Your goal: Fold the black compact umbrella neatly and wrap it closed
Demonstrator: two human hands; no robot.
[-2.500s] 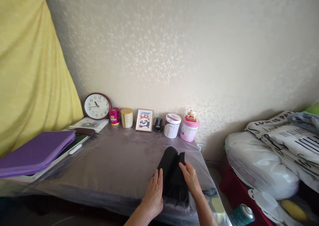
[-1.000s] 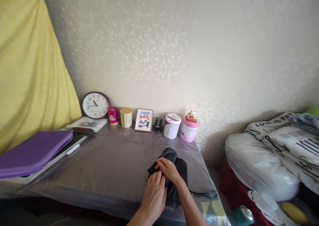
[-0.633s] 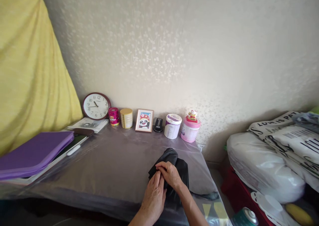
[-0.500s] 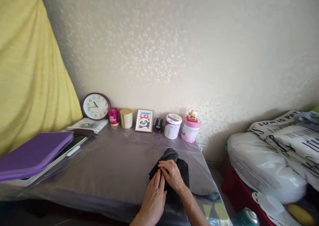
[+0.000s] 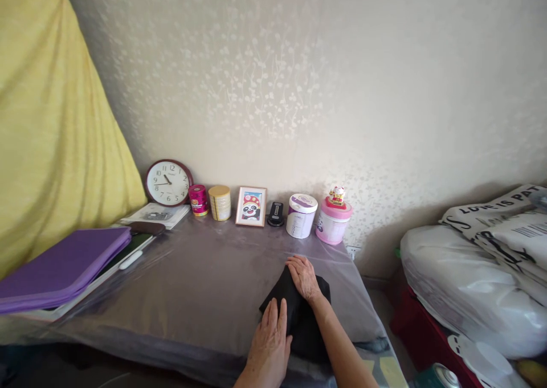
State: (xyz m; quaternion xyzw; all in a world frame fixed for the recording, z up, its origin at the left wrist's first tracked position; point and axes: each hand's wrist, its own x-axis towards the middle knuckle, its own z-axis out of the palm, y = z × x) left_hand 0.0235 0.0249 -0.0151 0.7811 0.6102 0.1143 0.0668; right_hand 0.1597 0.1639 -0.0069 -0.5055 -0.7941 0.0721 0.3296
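A piece of black folded fabric, its kind not clear, lies near the right front part of the covered table. My left hand rests on its near left part with fingers stretched out and lying flat. Farther up, my right hand presses on the fabric's far edge, its fingers extended over the top. Neither hand grips the fabric. My right forearm and both hands hide part of it.
Along the wall stand a clock, a pink tin, a yellow-lidded can, a panda picture frame, a black stand and two tubs. Purple folders lie left. White bags are piled beyond the right edge.
My right hand has moved away from my left, up to the fabric's far edge. The raised fold at the far end now lies flatter. The view has shifted slightly.
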